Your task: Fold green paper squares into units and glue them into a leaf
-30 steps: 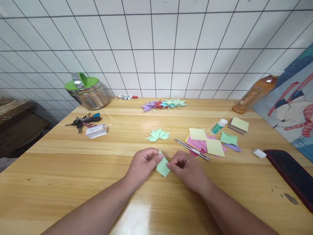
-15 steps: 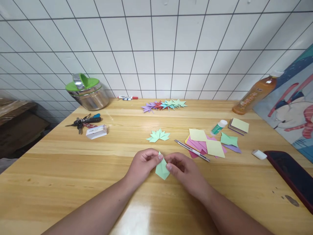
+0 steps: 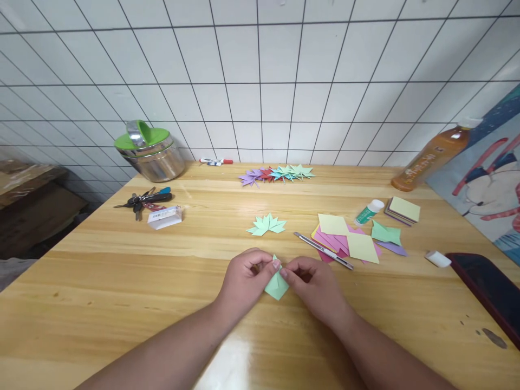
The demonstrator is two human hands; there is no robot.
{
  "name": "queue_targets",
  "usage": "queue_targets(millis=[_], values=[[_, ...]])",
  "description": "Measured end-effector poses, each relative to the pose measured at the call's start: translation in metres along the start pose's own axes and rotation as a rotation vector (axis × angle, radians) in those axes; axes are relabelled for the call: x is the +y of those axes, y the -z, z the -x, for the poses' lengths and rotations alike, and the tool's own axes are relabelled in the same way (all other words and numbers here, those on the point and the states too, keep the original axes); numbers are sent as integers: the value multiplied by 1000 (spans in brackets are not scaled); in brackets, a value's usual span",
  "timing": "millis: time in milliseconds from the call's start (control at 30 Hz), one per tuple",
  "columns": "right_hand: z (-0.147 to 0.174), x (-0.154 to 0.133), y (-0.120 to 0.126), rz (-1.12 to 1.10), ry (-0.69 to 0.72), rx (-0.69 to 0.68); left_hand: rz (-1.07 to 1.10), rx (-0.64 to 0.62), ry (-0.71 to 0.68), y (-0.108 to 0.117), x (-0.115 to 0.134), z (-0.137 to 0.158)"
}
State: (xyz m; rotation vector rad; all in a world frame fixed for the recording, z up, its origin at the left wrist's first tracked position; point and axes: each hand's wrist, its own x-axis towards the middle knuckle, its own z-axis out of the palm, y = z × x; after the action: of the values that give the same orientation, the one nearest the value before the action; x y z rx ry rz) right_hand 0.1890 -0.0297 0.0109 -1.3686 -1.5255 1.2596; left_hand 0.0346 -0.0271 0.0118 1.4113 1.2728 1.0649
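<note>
Between my two hands, just above the table, is a small piece of folded light-green paper (image 3: 277, 287) with a pointed top and creases down its middle. My left hand (image 3: 252, 275) pinches its upper left side between thumb and fingers. On the upper right side, my right hand (image 3: 313, 284) pinches it too, thumb tip near the left thumb. Beyond the hands lies a light-green folded paper leaf (image 3: 266, 224). Farther back, by the wall, rests a row of folded paper leaves (image 3: 276, 174) in purple, red, blue and green.
Right of my hands lie a utility knife (image 3: 324, 251), yellow and pink paper sheets (image 3: 363, 248), a glue stick (image 3: 369, 212), a paper stack (image 3: 402, 210), an eraser (image 3: 438, 259) and a phone (image 3: 487, 292). A bottle (image 3: 434, 157) stands behind. Keys (image 3: 142, 200) and a steel pot (image 3: 156, 160) are left.
The whole view has shifted slightly, so things appear a little farther right. My right thumb has moved up along the green paper, closer to the left thumb. Both hands keep hold of it.
</note>
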Motion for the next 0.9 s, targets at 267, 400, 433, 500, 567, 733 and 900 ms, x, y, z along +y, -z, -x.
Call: queue_targets(millis=[267,400,433,500,567,733,900], values=[[1,-3,1,25,-42,-1,315,171,150,10,-4,-10],[3,-3,4,34,41,27,441,249,150,17,-11,-18],[3,-3,4,31,80,30,450,220,160,18,-10,-18],[5,-2,5,36,169,-2,468,127,184,16,-9,-16],[8,-2,5,71,269,-78,483,30,204,13,-7,-14],[8,-3,7,261,578,-116,478,-81,223,12,-5,-11],[5,-4,12,235,516,73,526,-259,251,13,1,-7]])
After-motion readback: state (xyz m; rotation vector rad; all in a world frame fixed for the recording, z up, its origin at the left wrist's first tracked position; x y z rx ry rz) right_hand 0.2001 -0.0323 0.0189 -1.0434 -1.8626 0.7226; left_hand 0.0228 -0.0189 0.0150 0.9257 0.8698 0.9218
